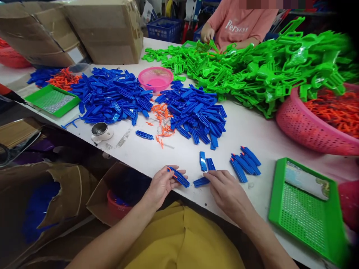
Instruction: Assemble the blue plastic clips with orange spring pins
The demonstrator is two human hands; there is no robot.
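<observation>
My left hand (162, 184) is closed around a blue plastic piece (179, 177) with a small orange part at its end, held at the near edge of the white table (260, 138). My right hand (224, 190) rests on the table with its fingertips on another blue piece (201, 182). Two more blue pieces (205, 162) lie just beyond it, and a small group of blue pieces (245, 160) lies to the right. Loose orange parts and springs (162, 121) are scattered between two big heaps of blue pieces (112, 95) (196, 112).
A green mesh tray (305, 209) sits at the right, a pink basket of orange parts (314, 130) behind it, and a green parts pile (252, 71) beyond. Another person in pink (238, 22) works across. A pink bowl (155, 78), a metal cup (99, 130) and cardboard boxes (106, 30) stand at the left.
</observation>
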